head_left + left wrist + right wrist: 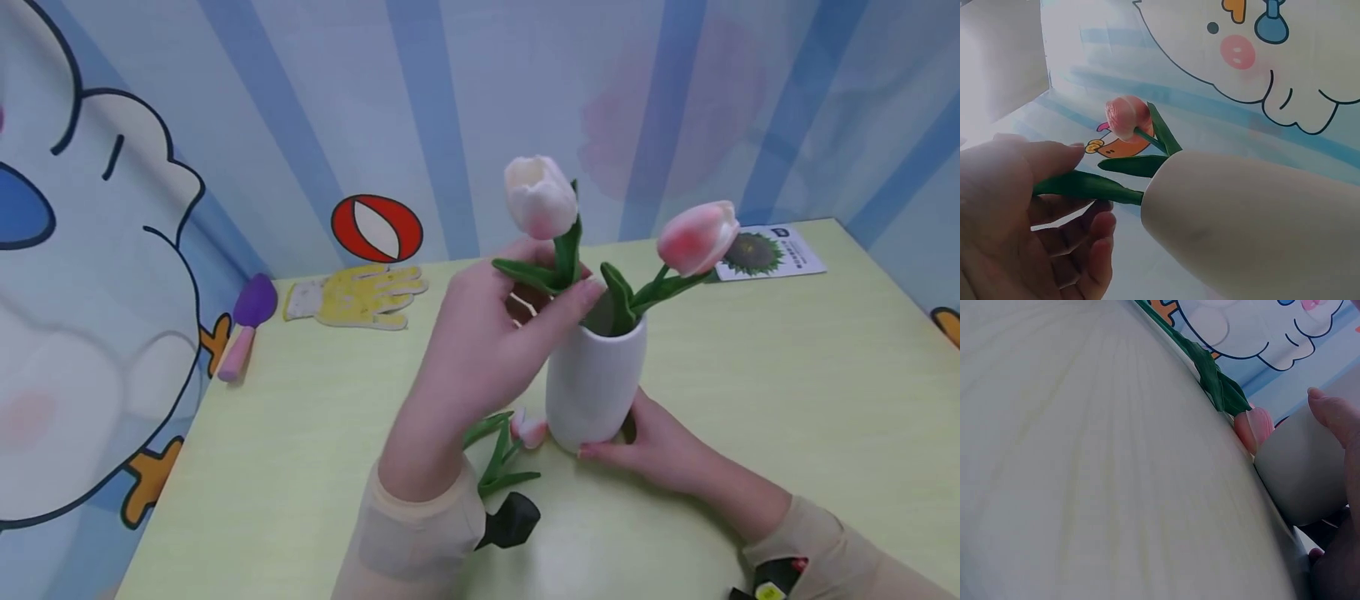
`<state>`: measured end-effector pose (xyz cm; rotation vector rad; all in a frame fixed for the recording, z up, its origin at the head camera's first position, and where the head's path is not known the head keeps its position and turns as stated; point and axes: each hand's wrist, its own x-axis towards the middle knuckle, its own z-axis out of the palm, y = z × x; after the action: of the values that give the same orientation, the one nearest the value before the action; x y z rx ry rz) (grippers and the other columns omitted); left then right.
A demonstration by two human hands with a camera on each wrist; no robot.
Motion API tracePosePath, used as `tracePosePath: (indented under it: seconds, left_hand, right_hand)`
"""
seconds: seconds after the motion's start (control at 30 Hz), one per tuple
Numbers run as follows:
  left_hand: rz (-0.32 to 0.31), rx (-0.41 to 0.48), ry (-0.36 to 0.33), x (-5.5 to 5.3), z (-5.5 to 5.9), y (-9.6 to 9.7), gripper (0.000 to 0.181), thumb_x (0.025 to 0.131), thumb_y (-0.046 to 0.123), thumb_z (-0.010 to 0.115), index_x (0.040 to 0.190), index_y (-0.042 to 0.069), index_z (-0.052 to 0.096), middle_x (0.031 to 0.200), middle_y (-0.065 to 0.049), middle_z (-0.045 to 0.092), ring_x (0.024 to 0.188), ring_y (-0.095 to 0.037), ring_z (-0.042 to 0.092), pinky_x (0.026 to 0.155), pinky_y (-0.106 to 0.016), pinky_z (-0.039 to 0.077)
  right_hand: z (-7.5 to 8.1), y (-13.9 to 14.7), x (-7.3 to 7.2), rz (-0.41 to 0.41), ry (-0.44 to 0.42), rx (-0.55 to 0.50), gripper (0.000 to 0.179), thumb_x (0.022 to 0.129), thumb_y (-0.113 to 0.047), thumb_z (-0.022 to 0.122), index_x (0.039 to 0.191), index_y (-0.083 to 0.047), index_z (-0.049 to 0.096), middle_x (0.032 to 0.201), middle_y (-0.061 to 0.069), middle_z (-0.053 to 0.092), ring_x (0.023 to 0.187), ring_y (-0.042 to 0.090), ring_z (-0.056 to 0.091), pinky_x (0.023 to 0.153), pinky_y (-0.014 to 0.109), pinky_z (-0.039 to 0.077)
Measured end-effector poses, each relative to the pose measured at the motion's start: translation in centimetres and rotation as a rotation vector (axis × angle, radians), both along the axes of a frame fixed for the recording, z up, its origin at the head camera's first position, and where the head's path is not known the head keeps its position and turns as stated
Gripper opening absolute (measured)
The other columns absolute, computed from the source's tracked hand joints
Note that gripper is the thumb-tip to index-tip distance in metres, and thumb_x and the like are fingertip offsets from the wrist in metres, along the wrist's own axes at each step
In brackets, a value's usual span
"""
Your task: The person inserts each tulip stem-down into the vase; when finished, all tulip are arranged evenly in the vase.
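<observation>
Centrally, a smooth white ceramic-looking vase (596, 387) is at the middle of the pale yellow-green table (750, 375), with the right hand (667, 446) clamped around its lower part. At its mouth, the left hand (498, 333) pinches the green stem and leaf of a white tulip with a pink-tinged base (542, 198) between thumb and fingers. A pink-and-white tulip (697, 237) leans out rightward; another pale pink tulip with green leaves (530, 431) lies just left of the vase's base. At the far left are a yellow-and-white fabric glove (363, 296) and a purple trowel with a pink handle (247, 325); at the far right, a white printed card (772, 252).
</observation>
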<state>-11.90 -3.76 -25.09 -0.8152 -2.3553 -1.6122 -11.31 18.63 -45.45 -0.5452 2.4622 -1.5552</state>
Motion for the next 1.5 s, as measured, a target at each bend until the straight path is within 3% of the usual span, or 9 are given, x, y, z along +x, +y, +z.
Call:
tracePosePath:
  seconds: [0.17, 0.27, 0.5, 0.63, 0.77, 0.93, 1.37, 1.5]
  left_hand:
    - [0.051, 0.139, 0.053, 0.1, 0.0, -0.2, 0.019, 0.093, 0.017, 0.077, 0.109, 0.007, 0.071, 0.094, -0.001, 0.074, 0.074, -0.011, 0.068, 0.07, -0.033, 0.061]
    - [0.04, 0.169, 0.054, 0.1, 0.0, -0.1, 0.017, 0.093, 0.014, 0.076, 0.107, 0.006, 0.072, 0.095, -0.003, 0.075, 0.074, -0.011, 0.07, 0.071, -0.033, 0.062]
    - [-0.005, 0.15, 0.028, 0.2, 0.1, 0.3, 0.011, 0.093, 0.012, 0.077, 0.103, 0.007, 0.074, 0.094, -0.003, 0.076, 0.074, -0.01, 0.072, 0.073, -0.031, 0.062]
    - [-0.024, 0.135, 0.052, 0.1, -0.1, 0.6, 0.012, 0.092, 0.012, 0.078, 0.103, 0.007, 0.076, 0.096, -0.003, 0.077, 0.077, -0.007, 0.072, 0.073, -0.029, 0.062]
    - [-0.085, 0.051, 0.047, 0.1, -0.3, 0.8, 0.013, 0.091, 0.012, 0.079, 0.103, 0.008, 0.077, 0.098, -0.001, 0.076, 0.079, -0.004, 0.07, 0.073, -0.026, 0.062]
    - [-0.104, -0.039, 0.075, 0.0, -0.4, 0.8, 0.018, 0.09, 0.014, 0.081, 0.107, 0.01, 0.076, 0.101, 0.004, 0.075, 0.082, -0.002, 0.066, 0.074, -0.023, 0.06]
    - [-0.09, 0.005, 0.146, -0.2, -0.6, 1.1, 0.013, 0.09, 0.01, 0.08, 0.103, 0.009, 0.077, 0.097, 0.003, 0.075, 0.081, -0.003, 0.062, 0.072, -0.023, 0.058]
    - [-0.1, 0.024, 0.183, -0.1, -0.8, 1.6, 0.01, 0.09, 0.009, 0.08, 0.099, 0.007, 0.077, 0.094, 0.0, 0.074, 0.078, -0.003, 0.061, 0.07, -0.022, 0.058]
  right_hand:
    - [0.0, 0.1, 0.0, 0.002, 0.011, 0.011, 0.087, 0.083, -0.033, 0.088, 0.151, -0.015, 0.036, 0.145, 0.006, 0.055, 0.133, 0.027, 0.054, 0.113, 0.05, 0.043]
    - [0.0, 0.1, 0.0, 0.002, 0.019, 0.012, 0.087, 0.083, -0.033, 0.089, 0.151, -0.016, 0.036, 0.144, 0.005, 0.056, 0.133, 0.026, 0.055, 0.113, 0.048, 0.044]
    - [0.1, 0.0, 0.0, -0.001, -0.003, 0.001, 0.089, 0.083, -0.033, 0.088, 0.152, -0.016, 0.035, 0.146, 0.006, 0.054, 0.134, 0.028, 0.054, 0.113, 0.055, 0.042]
    - [0.1, 0.0, 0.0, -0.002, 0.001, -0.003, 0.087, 0.083, -0.033, 0.088, 0.151, -0.016, 0.036, 0.145, 0.005, 0.055, 0.133, 0.027, 0.054, 0.113, 0.046, 0.044]
    - [0.0, 0.0, 0.0, 0.001, 0.014, -0.009, 0.084, 0.084, -0.032, 0.088, 0.149, -0.018, 0.038, 0.142, 0.003, 0.056, 0.13, 0.025, 0.055, 0.11, 0.034, 0.046]
    - [0.0, 0.0, -0.2, 0.008, 0.023, -0.011, 0.08, 0.085, -0.031, 0.088, 0.147, -0.018, 0.039, 0.14, 0.003, 0.057, 0.128, 0.024, 0.055, 0.11, 0.035, 0.046]
    - [-0.1, 0.1, -0.2, 0.006, 0.02, -0.004, 0.083, 0.085, -0.033, 0.087, 0.149, -0.019, 0.037, 0.142, 0.003, 0.055, 0.13, 0.024, 0.054, 0.111, 0.04, 0.045]
    - [-0.1, 0.0, -0.2, 0.007, 0.026, -0.017, 0.08, 0.085, -0.032, 0.087, 0.147, -0.02, 0.039, 0.14, 0.001, 0.056, 0.128, 0.023, 0.054, 0.109, 0.033, 0.045]
